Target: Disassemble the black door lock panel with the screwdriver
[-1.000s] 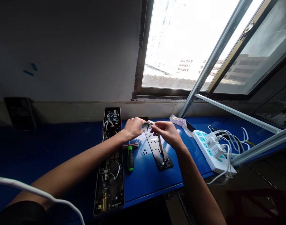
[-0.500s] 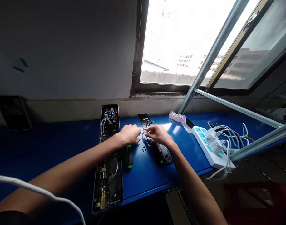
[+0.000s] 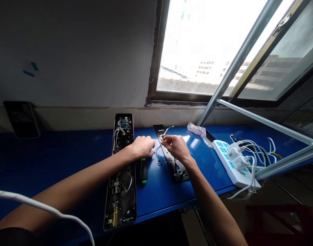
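Shows one open case [image 3: 120, 196], one screwdriver [image 3: 144, 172] and several screws [image 3: 159, 163] left of one black plate [image 3: 171, 160]; curls left hand [image 3: 143, 146] there, impossible to tell if gripping; over the plate, pinches one white cable [image 3: 167, 130] in nearly closed right hand [image 3: 175, 147].

Far left: a black-faced device [image 3: 21, 119] is propped against the wall [image 3: 90, 51]; two blue tape strips [image 3: 28, 73] are stuck above. Right: two white chargers [image 3: 241, 162] are plugged into a white power strip [image 3: 231, 172]. The window [image 3: 197, 48] is crossed by a silver metal post [image 3: 238, 61].
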`<state>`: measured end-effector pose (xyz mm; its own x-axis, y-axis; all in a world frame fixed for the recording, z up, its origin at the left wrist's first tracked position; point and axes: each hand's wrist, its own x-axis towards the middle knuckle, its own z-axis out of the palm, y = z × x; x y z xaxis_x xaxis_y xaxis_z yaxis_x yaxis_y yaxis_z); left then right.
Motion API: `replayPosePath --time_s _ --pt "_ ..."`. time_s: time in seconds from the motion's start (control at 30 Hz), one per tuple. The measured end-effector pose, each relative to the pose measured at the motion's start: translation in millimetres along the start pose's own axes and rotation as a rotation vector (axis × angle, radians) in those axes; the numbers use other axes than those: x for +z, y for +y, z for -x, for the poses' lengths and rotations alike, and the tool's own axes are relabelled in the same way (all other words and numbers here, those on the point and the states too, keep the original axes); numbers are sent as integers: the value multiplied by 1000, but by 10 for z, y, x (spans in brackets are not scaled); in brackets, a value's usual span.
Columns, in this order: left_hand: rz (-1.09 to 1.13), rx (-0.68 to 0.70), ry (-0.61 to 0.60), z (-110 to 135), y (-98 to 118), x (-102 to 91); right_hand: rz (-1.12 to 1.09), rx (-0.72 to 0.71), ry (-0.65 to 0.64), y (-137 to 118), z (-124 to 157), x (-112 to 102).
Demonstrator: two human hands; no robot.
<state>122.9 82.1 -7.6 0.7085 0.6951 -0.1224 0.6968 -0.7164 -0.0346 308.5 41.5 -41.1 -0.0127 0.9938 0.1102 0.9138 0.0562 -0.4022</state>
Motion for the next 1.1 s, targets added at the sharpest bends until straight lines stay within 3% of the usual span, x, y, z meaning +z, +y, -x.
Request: replayPosePath --time_s 0.47,0.67,0.93,1.1 --pt "14 -3 32 2 -51 37 74 -13 -124 37 -139 57" --pt "28 22 77 43 -38 34 74 -14 -91 1 -103 42" --pt "95 149 230 407 -200 -84 -79 -145 166 -223 93 -126" --pt "275 186 437 730 -471 -141 -239 -343 161 -548 183 -152"
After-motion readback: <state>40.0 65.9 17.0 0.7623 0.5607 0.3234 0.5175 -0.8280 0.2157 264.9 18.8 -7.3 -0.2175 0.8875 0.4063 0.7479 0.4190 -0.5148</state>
